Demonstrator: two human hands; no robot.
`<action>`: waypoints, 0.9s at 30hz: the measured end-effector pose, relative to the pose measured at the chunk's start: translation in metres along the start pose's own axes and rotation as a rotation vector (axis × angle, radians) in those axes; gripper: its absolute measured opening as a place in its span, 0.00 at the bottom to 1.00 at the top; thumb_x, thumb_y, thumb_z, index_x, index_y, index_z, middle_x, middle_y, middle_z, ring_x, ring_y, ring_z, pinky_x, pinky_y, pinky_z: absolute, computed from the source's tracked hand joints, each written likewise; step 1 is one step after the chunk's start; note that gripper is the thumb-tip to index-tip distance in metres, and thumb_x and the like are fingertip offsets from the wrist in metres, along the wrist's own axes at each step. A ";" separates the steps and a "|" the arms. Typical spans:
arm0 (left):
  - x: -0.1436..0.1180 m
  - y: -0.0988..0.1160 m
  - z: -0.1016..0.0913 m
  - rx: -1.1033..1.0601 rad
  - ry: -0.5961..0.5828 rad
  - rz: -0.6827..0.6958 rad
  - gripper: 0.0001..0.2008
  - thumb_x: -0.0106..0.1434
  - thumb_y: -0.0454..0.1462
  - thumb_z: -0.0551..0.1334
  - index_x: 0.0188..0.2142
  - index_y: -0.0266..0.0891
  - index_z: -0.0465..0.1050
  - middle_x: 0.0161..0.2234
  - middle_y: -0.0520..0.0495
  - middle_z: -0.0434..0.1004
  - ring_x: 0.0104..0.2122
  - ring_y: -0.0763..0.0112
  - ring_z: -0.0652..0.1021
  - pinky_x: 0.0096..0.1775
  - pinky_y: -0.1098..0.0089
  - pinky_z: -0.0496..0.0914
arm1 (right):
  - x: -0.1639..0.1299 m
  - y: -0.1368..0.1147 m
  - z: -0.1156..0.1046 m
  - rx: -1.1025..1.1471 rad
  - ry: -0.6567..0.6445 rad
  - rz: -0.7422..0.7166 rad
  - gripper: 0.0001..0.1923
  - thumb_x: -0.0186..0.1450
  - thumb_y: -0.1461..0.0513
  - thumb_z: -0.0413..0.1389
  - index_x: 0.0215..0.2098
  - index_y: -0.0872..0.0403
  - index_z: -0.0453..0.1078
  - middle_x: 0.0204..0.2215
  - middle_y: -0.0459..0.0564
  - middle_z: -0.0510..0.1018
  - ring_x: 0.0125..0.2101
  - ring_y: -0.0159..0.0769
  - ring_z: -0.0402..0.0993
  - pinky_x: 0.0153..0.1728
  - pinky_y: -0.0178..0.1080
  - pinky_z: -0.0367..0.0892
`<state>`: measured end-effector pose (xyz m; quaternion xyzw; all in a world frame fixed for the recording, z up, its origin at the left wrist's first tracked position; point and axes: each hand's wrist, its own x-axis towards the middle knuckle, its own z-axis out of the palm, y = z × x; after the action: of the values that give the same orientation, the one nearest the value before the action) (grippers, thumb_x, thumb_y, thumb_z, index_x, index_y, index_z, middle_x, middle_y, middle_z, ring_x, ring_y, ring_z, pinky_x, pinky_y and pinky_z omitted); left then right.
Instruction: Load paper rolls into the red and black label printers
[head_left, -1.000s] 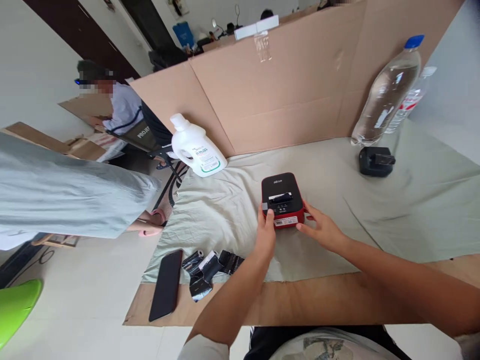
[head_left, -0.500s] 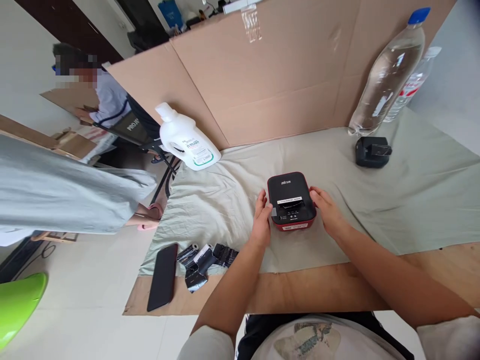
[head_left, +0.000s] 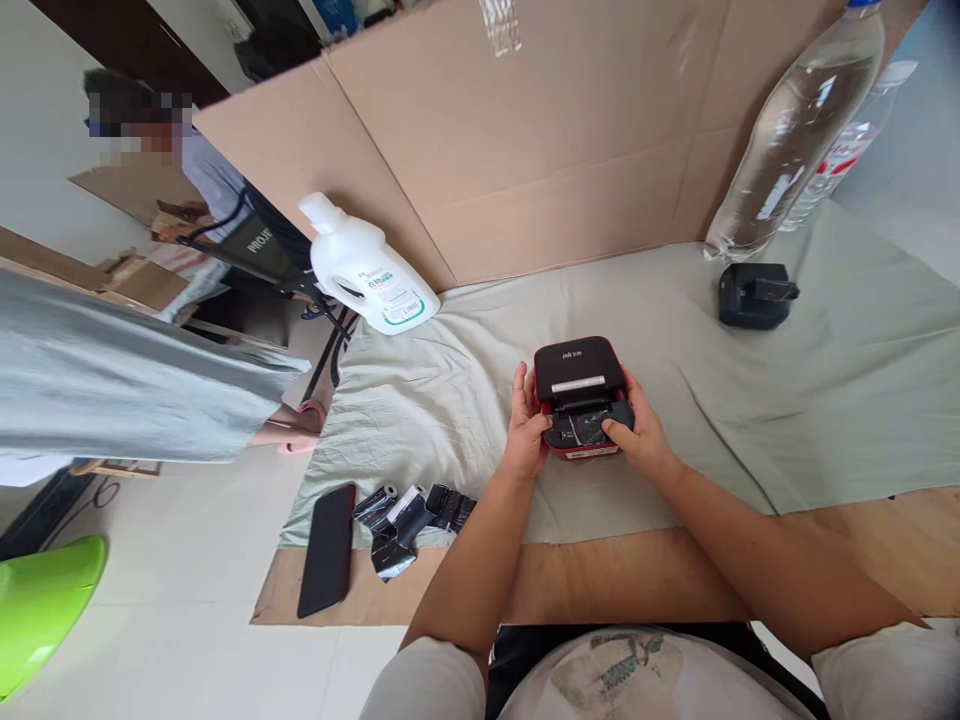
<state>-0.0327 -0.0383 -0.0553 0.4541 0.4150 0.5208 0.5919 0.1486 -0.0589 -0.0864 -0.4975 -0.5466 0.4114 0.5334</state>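
Observation:
A small black and red label printer (head_left: 578, 372) sits on the pale green cloth (head_left: 750, 400) in the middle of the table. My left hand (head_left: 526, 425) grips its left side, thumb on the front corner. From the right, my right hand (head_left: 637, 432) holds the printer, its fingers lying over the front panel with the buttons. The lid looks slightly raised, with a gap and a pale strip showing across the top.
A black phone (head_left: 327, 548) and several small black rolls (head_left: 409, 513) lie at the front left. A white jug (head_left: 367, 270), two clear bottles (head_left: 787, 140) and a black charger (head_left: 752, 294) stand before a cardboard screen (head_left: 540, 150). Other people are on the left.
My right hand has moved from the printer's right side onto its front panel. The left hand has closed in on the left side. A gap has appeared at the lid.

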 end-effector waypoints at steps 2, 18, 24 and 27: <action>0.000 -0.001 0.000 0.014 0.007 0.010 0.48 0.53 0.40 0.61 0.69 0.60 0.40 0.71 0.51 0.50 0.67 0.58 0.60 0.60 0.57 0.66 | 0.000 -0.001 0.001 -0.004 -0.001 -0.018 0.45 0.61 0.47 0.57 0.71 0.49 0.47 0.70 0.52 0.56 0.69 0.52 0.50 0.69 0.57 0.47; 0.015 0.051 0.008 0.578 0.017 0.280 0.12 0.65 0.42 0.60 0.45 0.42 0.77 0.48 0.44 0.79 0.51 0.59 0.76 0.57 0.59 0.66 | 0.000 0.013 0.007 0.101 0.070 -0.146 0.40 0.67 0.36 0.39 0.68 0.48 0.54 0.68 0.53 0.58 0.68 0.47 0.55 0.68 0.55 0.53; 0.068 0.044 0.034 1.169 -0.328 0.090 0.09 0.47 0.30 0.70 0.30 0.42 0.80 0.33 0.42 0.81 0.49 0.43 0.75 0.61 0.47 0.56 | 0.000 0.011 0.004 0.106 0.058 -0.162 0.39 0.68 0.37 0.41 0.67 0.50 0.54 0.68 0.55 0.59 0.67 0.48 0.55 0.67 0.54 0.55; 0.076 0.038 0.040 1.341 -0.402 0.111 0.08 0.44 0.30 0.72 0.24 0.41 0.77 0.30 0.42 0.80 0.48 0.44 0.75 0.60 0.49 0.56 | 0.000 0.014 0.004 0.102 0.054 -0.163 0.38 0.68 0.38 0.42 0.67 0.50 0.54 0.67 0.55 0.60 0.66 0.49 0.56 0.65 0.55 0.57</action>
<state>0.0051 0.0351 -0.0106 0.8291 0.5056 0.0878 0.2220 0.1464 -0.0560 -0.1005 -0.4344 -0.5491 0.3803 0.6043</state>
